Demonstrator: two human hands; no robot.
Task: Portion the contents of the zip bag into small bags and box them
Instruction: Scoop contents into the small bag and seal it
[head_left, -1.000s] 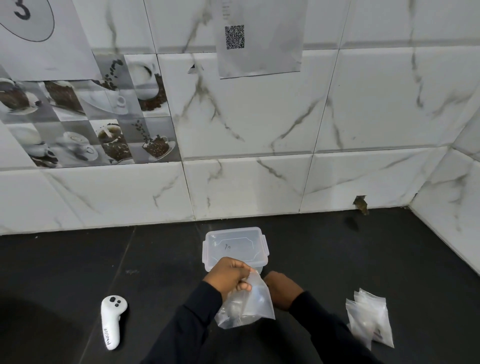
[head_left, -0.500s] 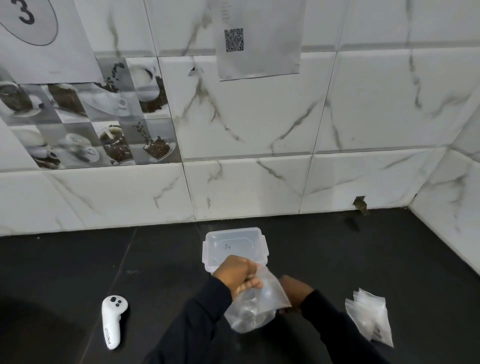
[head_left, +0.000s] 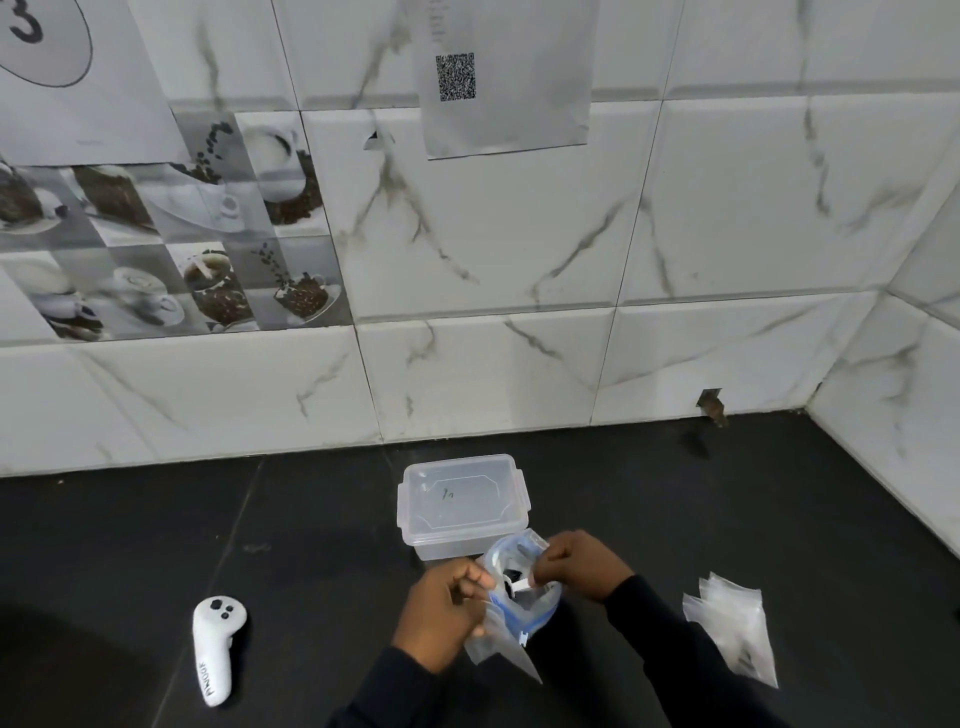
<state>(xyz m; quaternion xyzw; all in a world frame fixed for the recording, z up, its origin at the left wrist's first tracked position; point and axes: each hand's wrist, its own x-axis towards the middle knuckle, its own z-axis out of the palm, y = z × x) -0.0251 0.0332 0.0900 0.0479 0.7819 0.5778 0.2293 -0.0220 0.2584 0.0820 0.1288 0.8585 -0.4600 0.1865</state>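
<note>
0 small bags (head_left: 732, 631) look filled yet, lower right. Left hand (head_left: 441, 618) and right hand (head_left: 576, 566) have fingers clamped on the zip bag (head_left: 524, 610) mouth, bottom centre; box (head_left: 462, 499) sits lidded just above.

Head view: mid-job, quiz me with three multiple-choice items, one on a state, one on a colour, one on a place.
1. The box is:
A. closed, with its lid on
B. open, with its lid beside it
C. tipped over

2. The zip strip of the zip bag is:
A. red
B. blue
C. green

3. The small bags lie:
A. inside the box
B. on the counter, right of the zip bag
C. on top of the box

Answers:
1 A, since the clear lid sits flat on the box.
2 B, since a blue strip rings the bag's open mouth.
3 B, since the pile lies on the dark counter, apart from the box.
</note>
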